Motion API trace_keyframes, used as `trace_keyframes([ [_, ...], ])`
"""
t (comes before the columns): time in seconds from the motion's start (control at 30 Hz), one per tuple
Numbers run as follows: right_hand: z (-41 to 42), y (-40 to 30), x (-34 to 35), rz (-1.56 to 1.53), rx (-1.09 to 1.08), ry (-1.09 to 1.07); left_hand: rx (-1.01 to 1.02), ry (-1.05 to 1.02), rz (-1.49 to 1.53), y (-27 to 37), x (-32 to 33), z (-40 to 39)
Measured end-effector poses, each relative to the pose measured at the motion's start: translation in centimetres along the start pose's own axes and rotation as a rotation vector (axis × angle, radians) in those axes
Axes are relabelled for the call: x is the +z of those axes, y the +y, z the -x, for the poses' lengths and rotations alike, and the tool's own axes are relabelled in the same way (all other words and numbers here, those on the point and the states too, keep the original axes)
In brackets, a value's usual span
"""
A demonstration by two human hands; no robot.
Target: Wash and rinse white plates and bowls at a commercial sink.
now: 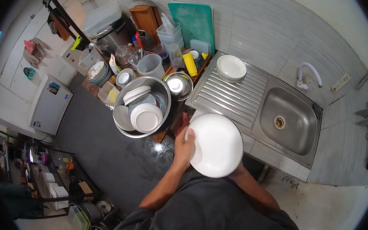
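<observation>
A round white plate with a thin dark rim is held up in front of my body, its face towards me. My left hand grips its left edge, thumb on the upper face. At the plate's lower right edge, only a little of my right hand shows; its fingers are hidden behind the plate. Beyond it, several white plates are stacked on the ribbed steel drainboard. To the left stands a large metal bowl containing white bowls and other dishes.
The steel sink lies to the right under a white faucet. An upturned metal bowl, a yellow bottle, plastic containers and stacked patterned plates crowd the left. A green cutting board leans against the wall.
</observation>
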State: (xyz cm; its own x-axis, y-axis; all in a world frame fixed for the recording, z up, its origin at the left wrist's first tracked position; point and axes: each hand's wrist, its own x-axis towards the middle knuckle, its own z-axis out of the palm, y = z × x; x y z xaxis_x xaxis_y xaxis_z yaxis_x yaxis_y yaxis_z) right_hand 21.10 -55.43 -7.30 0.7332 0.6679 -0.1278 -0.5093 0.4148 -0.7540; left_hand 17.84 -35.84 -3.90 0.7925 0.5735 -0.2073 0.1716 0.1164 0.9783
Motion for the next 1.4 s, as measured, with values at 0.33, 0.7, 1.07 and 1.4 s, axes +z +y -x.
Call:
trace_keyframes([
  [0.33,-1.3,-0.8,-1.1,0.035,-0.157,-0.105,0.086,-0.089,-0.079,-0.5,3.3,0.8],
  [0.7,1.0,-2.1,-6.0,-0.631,0.228,0.034,-0.201,-0.105,0.111,-2.4,1.2,-5.7],
  [1.07,0.1,-2.0,-6.1,-0.632,-0.074,0.451,-0.386,-0.030,0.248,-3.3,4.6,-20.9],
  [1.4,-1.3,-2.8,-6.0,-0.502,-0.290,0.748,0.076,0.032,-0.208,-6.8,12.5,-38.5],
])
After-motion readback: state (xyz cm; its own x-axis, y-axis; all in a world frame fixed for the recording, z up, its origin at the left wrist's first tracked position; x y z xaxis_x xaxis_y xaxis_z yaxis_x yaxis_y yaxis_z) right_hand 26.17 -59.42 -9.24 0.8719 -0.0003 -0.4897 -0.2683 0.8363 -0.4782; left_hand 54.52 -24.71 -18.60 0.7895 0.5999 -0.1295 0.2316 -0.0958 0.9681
